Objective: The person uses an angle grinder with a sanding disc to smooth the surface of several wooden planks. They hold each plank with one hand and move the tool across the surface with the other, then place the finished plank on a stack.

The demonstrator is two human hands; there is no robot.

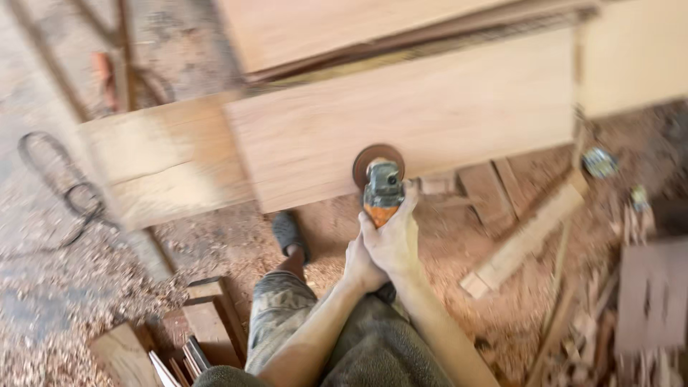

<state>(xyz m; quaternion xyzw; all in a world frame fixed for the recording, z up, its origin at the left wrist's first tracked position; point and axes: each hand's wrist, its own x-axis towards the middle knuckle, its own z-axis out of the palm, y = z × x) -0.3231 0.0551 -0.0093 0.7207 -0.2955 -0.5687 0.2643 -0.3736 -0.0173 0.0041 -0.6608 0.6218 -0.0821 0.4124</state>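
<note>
Right hand (pixel 393 242) and left hand (pixel 360 266) clenched around grinder (pixel 383 188); round rust-brown disc (pixel 367 159) against smooth pale plank (pixel 430 115).

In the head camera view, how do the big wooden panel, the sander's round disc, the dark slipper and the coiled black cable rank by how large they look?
1. Wooden panel, by far the largest.
2. Coiled black cable, a wide loop on the floor.
3 and 4. Sanding disc and dark slipper look alike; the slipper lies lower down, farther from the camera, so no ranking.
</note>
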